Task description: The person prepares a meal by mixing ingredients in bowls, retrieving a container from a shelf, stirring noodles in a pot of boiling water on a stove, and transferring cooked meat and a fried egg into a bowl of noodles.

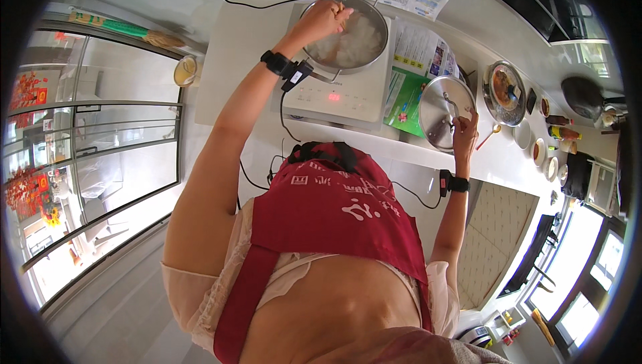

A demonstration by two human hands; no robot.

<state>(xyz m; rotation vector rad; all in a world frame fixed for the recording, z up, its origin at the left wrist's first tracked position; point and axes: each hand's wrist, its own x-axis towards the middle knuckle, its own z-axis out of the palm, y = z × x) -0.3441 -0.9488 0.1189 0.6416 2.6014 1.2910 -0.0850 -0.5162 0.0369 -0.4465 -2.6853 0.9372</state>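
A stainless steel pot (380, 49) with two loop handles stands on a white induction cooker (346, 98). Pale pieces of food (358, 43) lie in cloudy liquid inside it. My left hand (328, 17) is over the pot's left side with its fingers curled; whether something thin is held in them, I cannot tell. To the right, my right hand (466, 128) grips a round metal pot lid (436, 101) at its right side, near the rim. The lid is over the edge of a green printed sheet (405, 106), its handle facing up.
Printed papers (416, 48) lie right of the cooker. Further right are a glass-lidded pan (503, 93), a spoon (489, 137), several small bowls (539, 151) and sauce bottles (564, 132). A container (185, 71) is at the left. Cables hang from both wrist straps.
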